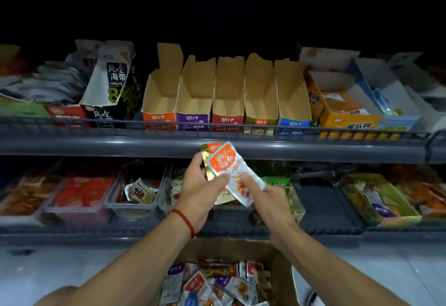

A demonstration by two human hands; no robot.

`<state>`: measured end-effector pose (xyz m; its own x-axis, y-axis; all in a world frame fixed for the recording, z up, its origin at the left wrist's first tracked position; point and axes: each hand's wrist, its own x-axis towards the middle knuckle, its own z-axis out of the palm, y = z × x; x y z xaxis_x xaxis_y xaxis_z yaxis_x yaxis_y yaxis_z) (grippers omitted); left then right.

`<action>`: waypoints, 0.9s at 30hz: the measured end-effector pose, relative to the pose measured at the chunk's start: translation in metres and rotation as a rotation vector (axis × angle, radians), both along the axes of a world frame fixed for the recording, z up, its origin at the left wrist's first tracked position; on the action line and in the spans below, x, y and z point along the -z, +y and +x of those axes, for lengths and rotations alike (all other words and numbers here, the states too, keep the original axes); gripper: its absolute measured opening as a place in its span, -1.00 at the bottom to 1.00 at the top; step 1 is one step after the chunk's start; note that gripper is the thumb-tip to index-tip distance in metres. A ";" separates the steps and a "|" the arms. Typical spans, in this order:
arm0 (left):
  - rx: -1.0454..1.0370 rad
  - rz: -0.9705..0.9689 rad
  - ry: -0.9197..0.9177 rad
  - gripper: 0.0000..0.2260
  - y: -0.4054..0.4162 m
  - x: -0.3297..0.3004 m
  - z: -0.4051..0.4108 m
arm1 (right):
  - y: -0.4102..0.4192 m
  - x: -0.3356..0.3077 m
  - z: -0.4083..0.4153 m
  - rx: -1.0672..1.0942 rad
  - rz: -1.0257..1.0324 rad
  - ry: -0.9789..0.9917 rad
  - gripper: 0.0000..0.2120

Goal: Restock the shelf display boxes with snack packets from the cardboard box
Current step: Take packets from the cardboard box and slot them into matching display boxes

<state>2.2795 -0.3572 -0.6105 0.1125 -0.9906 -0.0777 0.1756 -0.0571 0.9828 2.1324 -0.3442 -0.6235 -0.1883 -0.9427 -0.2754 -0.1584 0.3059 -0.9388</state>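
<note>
An orange-labelled packet (230, 173) is pinched by both the left hand (200, 191) and right hand (266, 196) below five empty display boxes (226, 98); a gold packet (209, 161) held behind could be slipped into the wrong-coloured box.

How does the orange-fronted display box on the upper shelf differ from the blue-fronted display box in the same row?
The orange-fronted display box stands at the left end of the row of five; the blue-fronted display box stands at the right end. The orange-fronted one's front panel is orange; the blue-fronted one's is blue. The orange-fronted box's back flap rises higher than the blue-fronted box's. Both are plain brown cardboard inside, empty, and carry the same logo.
</note>
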 end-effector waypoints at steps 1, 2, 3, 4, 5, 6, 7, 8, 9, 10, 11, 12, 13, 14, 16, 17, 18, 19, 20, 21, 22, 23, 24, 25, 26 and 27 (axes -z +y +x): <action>-0.021 -0.017 0.002 -0.70 0.000 -0.004 0.002 | 0.003 -0.001 0.000 -0.086 0.069 0.037 -0.51; -0.025 -0.032 -0.014 -0.72 0.002 -0.009 0.004 | 0.006 -0.003 -0.001 -0.153 0.100 0.069 -0.49; -0.003 -0.049 -0.052 -0.74 0.003 -0.012 0.007 | 0.009 -0.005 -0.002 -0.184 0.080 0.098 -0.50; 0.043 -0.062 -0.111 -0.74 0.005 -0.014 0.010 | 0.012 -0.008 -0.004 -0.178 0.012 0.136 -0.51; 0.107 -0.074 -0.177 -0.73 0.007 -0.017 0.012 | 0.014 -0.012 -0.007 -0.165 -0.080 0.175 -0.49; 0.184 -0.076 -0.238 -0.71 0.009 -0.019 0.015 | 0.014 -0.015 -0.010 -0.182 -0.172 0.185 -0.47; 0.261 -0.068 -0.267 -0.70 0.010 -0.021 0.017 | 0.014 -0.019 -0.012 -0.230 -0.246 0.150 -0.42; 0.317 -0.047 -0.257 -0.70 0.010 -0.022 0.019 | 0.013 -0.023 -0.014 -0.281 -0.289 0.098 -0.37; 0.349 -0.030 -0.218 -0.72 0.011 -0.024 0.020 | 0.012 -0.026 -0.015 -0.313 -0.300 0.055 -0.33; 0.355 -0.022 -0.182 -0.73 0.011 -0.026 0.022 | 0.011 -0.029 -0.015 -0.316 -0.291 0.026 -0.31; 0.348 -0.021 -0.157 -0.75 0.011 -0.028 0.023 | 0.011 -0.033 -0.014 -0.294 -0.282 0.001 -0.33; 0.339 -0.014 -0.137 -0.77 0.012 -0.030 0.024 | 0.012 -0.035 -0.014 -0.262 -0.277 -0.023 -0.38; 0.334 -0.001 -0.105 -0.77 0.012 -0.032 0.024 | 0.013 -0.037 -0.012 -0.230 -0.274 -0.042 -0.44; 0.332 0.021 -0.063 -0.77 0.012 -0.033 0.024 | 0.014 -0.040 -0.012 -0.204 -0.270 -0.053 -0.50; 0.330 0.054 0.020 -0.74 0.010 -0.032 0.027 | 0.015 -0.044 -0.015 -0.164 -0.271 -0.059 -0.57; 0.323 0.058 0.050 -0.71 0.010 -0.032 0.028 | 0.015 -0.044 -0.017 -0.152 -0.278 -0.059 -0.59; 0.312 0.060 0.075 -0.69 0.010 -0.032 0.030 | 0.015 -0.045 -0.020 -0.147 -0.284 -0.052 -0.60; 0.303 0.061 0.094 -0.67 0.009 -0.031 0.031 | 0.015 -0.045 -0.022 -0.147 -0.287 -0.041 -0.61; 0.293 0.064 0.109 -0.64 0.008 -0.031 0.032 | 0.015 -0.046 -0.024 -0.148 -0.288 -0.028 -0.62; 0.288 0.063 0.121 -0.63 0.008 -0.031 0.033 | 0.015 -0.046 -0.026 -0.153 -0.290 -0.024 -0.64; 0.280 0.057 0.129 -0.63 0.007 -0.032 0.034 | 0.015 -0.047 -0.027 -0.159 -0.292 -0.026 -0.65; 0.267 0.050 0.138 -0.64 0.007 -0.033 0.034 | 0.015 -0.049 -0.028 -0.166 -0.296 -0.028 -0.67; 0.251 0.044 0.148 -0.64 0.006 -0.033 0.035 | 0.015 -0.051 -0.030 -0.171 -0.300 -0.026 -0.68; 0.235 0.040 0.162 -0.64 0.005 -0.035 0.036 | 0.014 -0.053 -0.032 -0.170 -0.304 -0.018 -0.69; 0.217 0.040 0.181 -0.66 0.004 -0.036 0.037 | 0.012 -0.055 -0.035 -0.168 -0.308 -0.005 -0.69; 0.198 0.045 0.211 -0.68 0.004 -0.038 0.038 | 0.010 -0.058 -0.037 -0.162 -0.312 0.012 -0.70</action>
